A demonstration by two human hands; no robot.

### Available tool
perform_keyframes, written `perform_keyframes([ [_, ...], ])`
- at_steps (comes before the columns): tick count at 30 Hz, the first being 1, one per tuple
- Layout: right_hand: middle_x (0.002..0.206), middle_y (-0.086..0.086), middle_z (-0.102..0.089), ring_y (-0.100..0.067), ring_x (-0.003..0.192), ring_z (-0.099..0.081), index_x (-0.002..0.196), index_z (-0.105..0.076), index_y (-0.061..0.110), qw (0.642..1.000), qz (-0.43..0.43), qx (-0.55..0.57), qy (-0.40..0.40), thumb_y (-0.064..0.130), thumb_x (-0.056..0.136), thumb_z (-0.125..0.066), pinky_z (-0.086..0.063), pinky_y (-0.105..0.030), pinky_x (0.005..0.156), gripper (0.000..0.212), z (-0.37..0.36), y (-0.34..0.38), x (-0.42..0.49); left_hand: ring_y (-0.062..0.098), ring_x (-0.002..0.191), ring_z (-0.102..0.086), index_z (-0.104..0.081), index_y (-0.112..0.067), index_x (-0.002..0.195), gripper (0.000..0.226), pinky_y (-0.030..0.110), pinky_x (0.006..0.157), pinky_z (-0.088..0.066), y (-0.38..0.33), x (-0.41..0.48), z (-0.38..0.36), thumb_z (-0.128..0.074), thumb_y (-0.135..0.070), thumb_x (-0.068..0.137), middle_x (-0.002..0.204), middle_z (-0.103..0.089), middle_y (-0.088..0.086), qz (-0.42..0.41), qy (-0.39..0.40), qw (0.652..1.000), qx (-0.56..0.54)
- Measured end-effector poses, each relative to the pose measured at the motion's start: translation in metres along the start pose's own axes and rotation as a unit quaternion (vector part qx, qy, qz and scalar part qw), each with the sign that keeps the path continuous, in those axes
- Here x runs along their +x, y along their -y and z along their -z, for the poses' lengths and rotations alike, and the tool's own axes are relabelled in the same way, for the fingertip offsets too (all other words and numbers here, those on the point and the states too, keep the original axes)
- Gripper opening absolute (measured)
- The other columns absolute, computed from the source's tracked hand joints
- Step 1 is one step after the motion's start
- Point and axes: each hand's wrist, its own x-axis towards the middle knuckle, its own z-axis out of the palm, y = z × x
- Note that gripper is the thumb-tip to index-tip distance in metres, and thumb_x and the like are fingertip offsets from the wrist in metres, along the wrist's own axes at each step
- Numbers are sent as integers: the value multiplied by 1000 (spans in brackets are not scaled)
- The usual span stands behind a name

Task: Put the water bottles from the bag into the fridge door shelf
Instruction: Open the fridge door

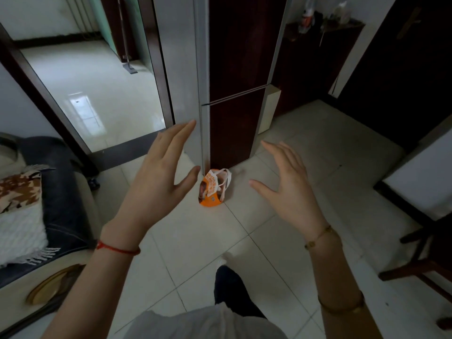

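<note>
An orange and white bag point(212, 189) with white handles stands on the tiled floor, at the foot of the fridge point(234, 69). The fridge is tall, with dark red-brown doors and silver sides, and both of its doors are closed. My left hand point(159, 177) is raised in front of me, left of the bag, palm down with fingers spread and nothing in it. My right hand point(288, 189) is held to the right of the bag, also open and empty. No water bottle shows; the bag's inside is hidden from here.
A sofa point(56, 192) with a white throw and patterned cushion lies at the left. A doorway point(93, 81) opens left of the fridge onto a shiny floor. Dark wooden chair legs point(420, 260) stand at the right. My leg and foot point(227, 282) are below.
</note>
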Motion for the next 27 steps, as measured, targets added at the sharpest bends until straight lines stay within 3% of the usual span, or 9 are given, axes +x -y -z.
perform_keyframes([
  [5,151,6,-39,-13,148,-20,147,-37,20,1000,0,11,-2,37,84,-71,-15,-22,117,73,-4,-32,69,16,146,-31,-26,-17,155,70,22,118,-24,18,69,-23,-60,-24,94,156,-37,4,-2,-3,1000,-7],
  [10,152,5,-39,-13,149,-19,148,-37,21,1000,3,14,12,36,85,-71,-21,-30,120,73,-7,-64,137,20,146,-32,-26,-17,155,71,33,118,-30,35,135,-46,-60,-25,94,157,-37,6,2,-11,1000,0],
  [15,153,5,-38,-14,149,-19,148,-36,21,1000,7,18,23,34,86,-72,-23,-36,122,73,-16,-82,199,15,147,-30,-27,-19,155,70,17,117,-21,59,180,-64,-60,-26,94,157,-37,3,21,-13,1000,1],
  [19,153,4,-37,-15,148,-20,148,-36,21,999,12,29,37,32,87,-71,-25,-38,122,72,-27,-89,239,19,147,-32,-27,-18,155,70,28,117,-27,78,209,-74,-60,-26,94,157,-37,5,42,-11,999,-2],
  [27,153,3,-37,-16,149,-21,149,-35,20,998,-1,21,59,33,88,-69,-23,-40,122,71,-67,-106,318,22,146,-34,-24,-19,156,71,34,117,-30,138,279,-103,-58,-27,95,158,-36,6,58,1,998,-10],
])
